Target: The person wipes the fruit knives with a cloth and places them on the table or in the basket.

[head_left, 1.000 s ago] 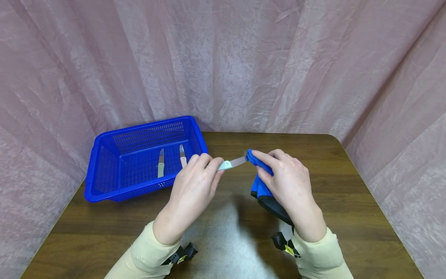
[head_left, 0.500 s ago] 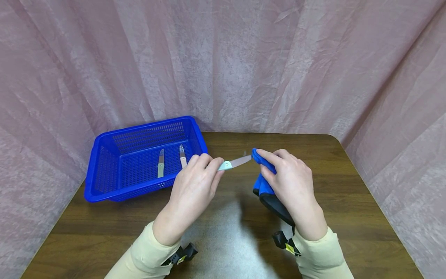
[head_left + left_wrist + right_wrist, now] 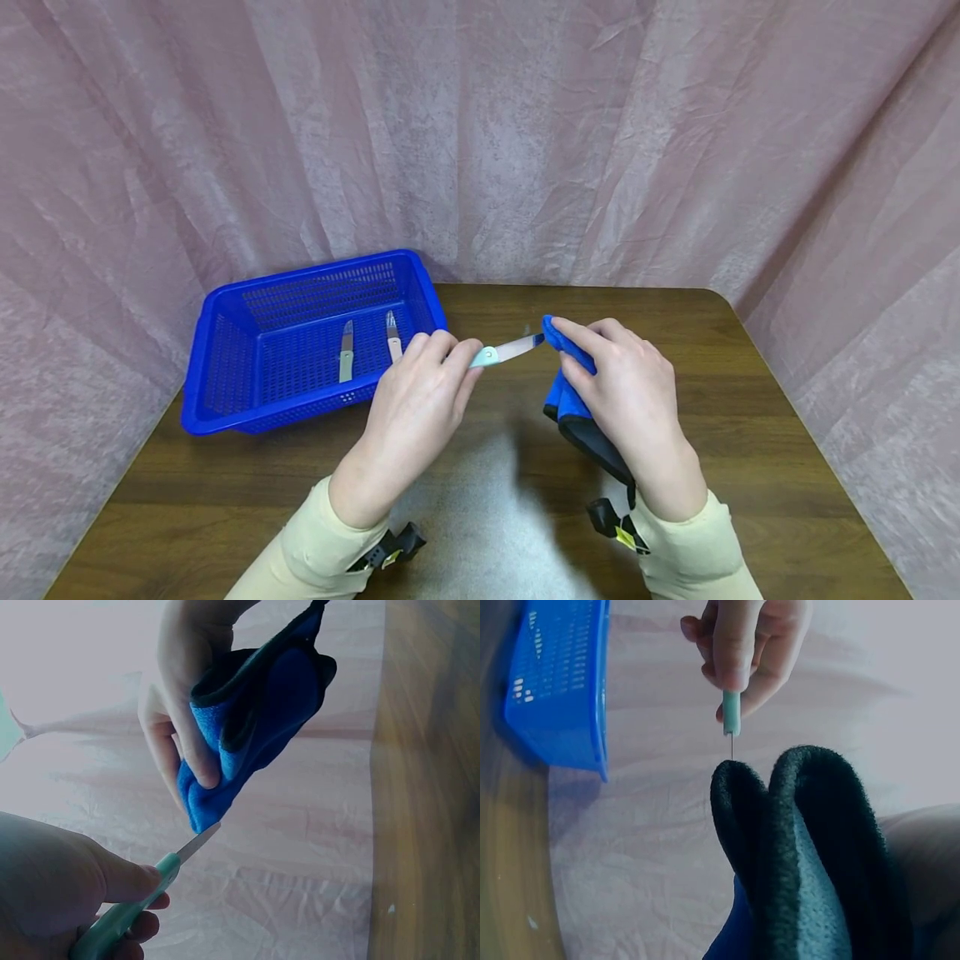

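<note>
My left hand (image 3: 420, 400) grips the mint-green handle of a small knife (image 3: 513, 347), its blade pointing right. In my right hand (image 3: 630, 392) a folded blue cloth (image 3: 570, 396) with dark edging is pinched between thumb and fingers. The blade's tip lies right at the cloth's edge; most of the blade is bare. From the left wrist, the knife (image 3: 131, 911) shows with the thumb along its handle, and the tip meets or overlaps the bottom corner of the cloth (image 3: 285, 697). In the right wrist view the cloth's dark folds (image 3: 810, 825) hide the blade's end.
A blue mesh basket (image 3: 309, 272) stands at the left of the wooden table (image 3: 750, 467). Inside it lie a knife with a grey-green handle (image 3: 347, 362) and a pale-pink-handled piece (image 3: 393, 337), partly behind my left hand. A pink curtain (image 3: 525, 150) hangs around the table.
My right hand and the cloth have slid slightly right along the blade to its tip, baring more metal. The left hand and knife stay nearly still.
</note>
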The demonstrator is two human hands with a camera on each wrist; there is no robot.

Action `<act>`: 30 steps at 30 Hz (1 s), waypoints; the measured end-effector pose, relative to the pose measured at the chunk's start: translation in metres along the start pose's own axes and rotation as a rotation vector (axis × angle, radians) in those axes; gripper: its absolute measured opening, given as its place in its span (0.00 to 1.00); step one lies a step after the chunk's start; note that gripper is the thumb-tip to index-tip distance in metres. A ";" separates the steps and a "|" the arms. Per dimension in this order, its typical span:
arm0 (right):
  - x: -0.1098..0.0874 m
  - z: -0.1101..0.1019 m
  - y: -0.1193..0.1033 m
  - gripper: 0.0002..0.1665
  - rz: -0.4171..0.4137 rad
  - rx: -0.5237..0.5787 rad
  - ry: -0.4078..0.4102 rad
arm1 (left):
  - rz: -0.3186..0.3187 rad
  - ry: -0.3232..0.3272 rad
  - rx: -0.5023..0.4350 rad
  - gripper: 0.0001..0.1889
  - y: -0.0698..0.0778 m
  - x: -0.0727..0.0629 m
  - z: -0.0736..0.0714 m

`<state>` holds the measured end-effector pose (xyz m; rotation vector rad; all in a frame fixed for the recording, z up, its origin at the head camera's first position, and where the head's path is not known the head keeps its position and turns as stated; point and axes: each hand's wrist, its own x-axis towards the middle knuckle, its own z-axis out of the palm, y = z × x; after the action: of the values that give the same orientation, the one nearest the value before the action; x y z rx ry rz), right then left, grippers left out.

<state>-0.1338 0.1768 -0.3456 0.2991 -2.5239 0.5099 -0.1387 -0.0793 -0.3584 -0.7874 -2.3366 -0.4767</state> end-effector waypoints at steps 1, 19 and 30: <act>0.000 0.000 -0.001 0.26 -0.010 0.004 0.002 | -0.001 -0.002 0.001 0.13 0.000 0.000 0.000; -0.005 0.007 -0.021 0.27 -0.195 0.034 0.018 | -0.007 -0.032 0.009 0.15 0.001 0.002 0.000; -0.006 0.009 -0.023 0.29 -0.284 0.069 0.012 | -0.005 -0.033 0.009 0.14 0.000 0.001 0.001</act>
<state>-0.1260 0.1527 -0.3494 0.6671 -2.4013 0.4837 -0.1395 -0.0783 -0.3582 -0.7909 -2.3705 -0.4581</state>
